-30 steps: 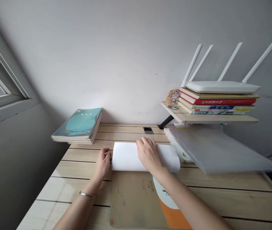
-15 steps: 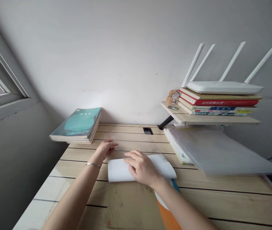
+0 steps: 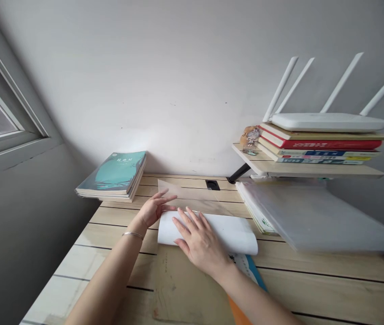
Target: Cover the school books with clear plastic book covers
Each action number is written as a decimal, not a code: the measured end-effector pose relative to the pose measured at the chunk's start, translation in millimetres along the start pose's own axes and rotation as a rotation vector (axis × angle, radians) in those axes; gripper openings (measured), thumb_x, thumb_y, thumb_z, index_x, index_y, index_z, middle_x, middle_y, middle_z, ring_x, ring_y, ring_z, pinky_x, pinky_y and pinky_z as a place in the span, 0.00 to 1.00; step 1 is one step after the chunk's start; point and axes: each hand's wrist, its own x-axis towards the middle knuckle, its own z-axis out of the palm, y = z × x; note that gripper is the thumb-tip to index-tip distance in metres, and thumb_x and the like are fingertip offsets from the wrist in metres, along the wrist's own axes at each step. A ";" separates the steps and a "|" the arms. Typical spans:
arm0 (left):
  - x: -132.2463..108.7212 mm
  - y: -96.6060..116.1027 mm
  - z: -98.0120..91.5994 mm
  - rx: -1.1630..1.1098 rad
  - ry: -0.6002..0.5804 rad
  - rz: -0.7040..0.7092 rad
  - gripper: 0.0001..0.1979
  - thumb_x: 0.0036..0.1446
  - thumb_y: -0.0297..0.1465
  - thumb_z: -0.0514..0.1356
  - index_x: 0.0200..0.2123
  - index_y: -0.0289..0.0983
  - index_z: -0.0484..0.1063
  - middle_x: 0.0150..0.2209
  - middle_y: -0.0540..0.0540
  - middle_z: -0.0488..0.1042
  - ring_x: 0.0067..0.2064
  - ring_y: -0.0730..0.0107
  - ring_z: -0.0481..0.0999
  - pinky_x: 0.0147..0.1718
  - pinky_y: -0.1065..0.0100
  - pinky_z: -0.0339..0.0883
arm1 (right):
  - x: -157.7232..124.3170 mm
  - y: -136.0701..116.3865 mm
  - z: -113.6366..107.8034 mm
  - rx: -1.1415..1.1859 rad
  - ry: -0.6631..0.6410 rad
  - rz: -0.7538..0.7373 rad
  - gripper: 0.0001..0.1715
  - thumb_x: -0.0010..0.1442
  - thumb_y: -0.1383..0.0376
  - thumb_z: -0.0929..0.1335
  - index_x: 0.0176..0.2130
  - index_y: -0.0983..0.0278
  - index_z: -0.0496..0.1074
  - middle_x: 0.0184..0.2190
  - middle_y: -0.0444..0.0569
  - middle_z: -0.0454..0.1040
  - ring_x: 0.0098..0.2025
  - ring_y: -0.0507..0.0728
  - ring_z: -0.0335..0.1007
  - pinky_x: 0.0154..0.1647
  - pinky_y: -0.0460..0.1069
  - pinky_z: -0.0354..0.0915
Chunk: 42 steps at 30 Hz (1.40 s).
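Note:
My right hand (image 3: 198, 239) lies flat, fingers spread, on a rolled white sheet (image 3: 232, 232) at the far end of a book with a brown and orange cover (image 3: 185, 289). A thin clear plastic film (image 3: 192, 198) lifts off the desk just beyond the roll. My left hand (image 3: 154, 207), bracelet on the wrist, has its fingers stretched out against the film's near left edge. Whether they pinch the film is unclear.
A pile of books with a teal cover (image 3: 113, 174) sits at the desk's back left. At the right, a shelf (image 3: 307, 168) carries stacked books and a white router (image 3: 327, 121). Below it lies a translucent folder pile (image 3: 307, 212). A black cable hole (image 3: 212, 184) is near the wall.
The white sheet was rolled toward me, then shifted a little away again. My left hand moved from the sheet's left edge forward to the clear film, which now stands up off the desk.

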 end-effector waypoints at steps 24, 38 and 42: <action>-37.8 -26.3 1.2 0.094 -0.004 0.113 0.33 0.48 0.30 0.65 0.59 0.42 0.62 0.40 0.47 0.75 0.38 0.69 0.72 0.37 0.71 0.63 | -7.2 -11.1 11.3 -0.072 0.078 0.021 0.27 0.64 0.61 0.60 0.62 0.56 0.56 0.63 0.50 0.55 0.64 0.65 0.46 0.61 0.65 0.46; -47.0 -20.2 2.3 0.141 -0.107 0.092 0.34 0.49 0.31 0.65 0.60 0.45 0.60 0.51 0.45 0.73 0.49 0.59 0.71 0.48 0.64 0.61 | -6.6 -11.9 13.2 -0.064 0.091 -0.001 0.30 0.64 0.65 0.60 0.64 0.56 0.52 0.64 0.52 0.52 0.66 0.65 0.43 0.61 0.67 0.47; -44.2 -26.3 4.2 0.164 -0.119 0.073 0.36 0.50 0.34 0.65 0.61 0.44 0.57 0.48 0.44 0.74 0.48 0.58 0.72 0.44 0.64 0.64 | -6.1 -11.7 14.8 -0.064 0.083 -0.028 0.29 0.64 0.66 0.60 0.63 0.57 0.53 0.64 0.51 0.53 0.66 0.65 0.43 0.61 0.68 0.45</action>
